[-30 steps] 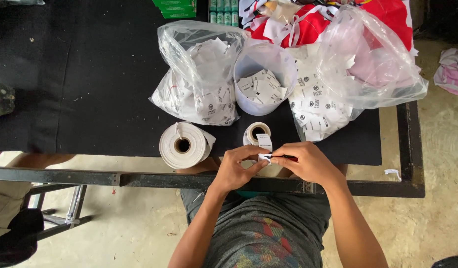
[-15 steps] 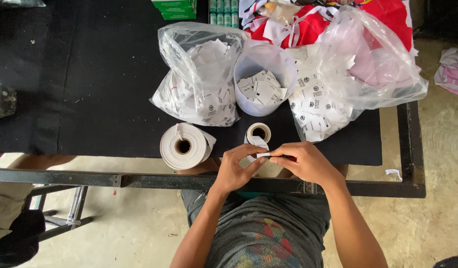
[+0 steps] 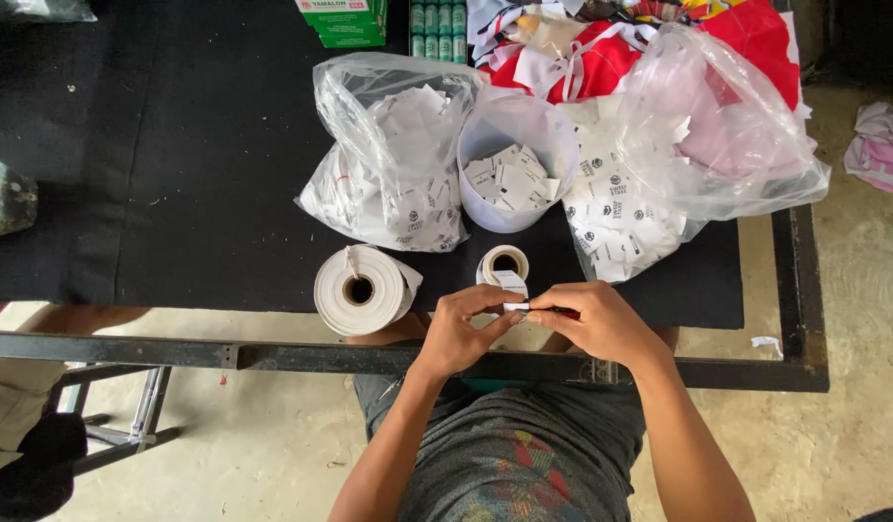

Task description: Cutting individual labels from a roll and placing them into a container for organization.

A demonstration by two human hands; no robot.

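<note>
- Both hands sit slightly closer together at lower centre than half a second ago, the white tag now held level between them.
- Left hand [image 3: 461, 333] and right hand [image 3: 601, 324] meet at the tabletop [image 3: 175, 193] edge; fingers [image 3: 493, 307] of both are closed on the small tag [image 3: 516, 306].
- Small roll [image 3: 504, 263] stands just above the tag; a big roll [image 3: 359, 288] lies to its left.
- Tub [image 3: 519, 159] of tags sits between two bags [image 3: 393, 155] at upper centre.
</note>
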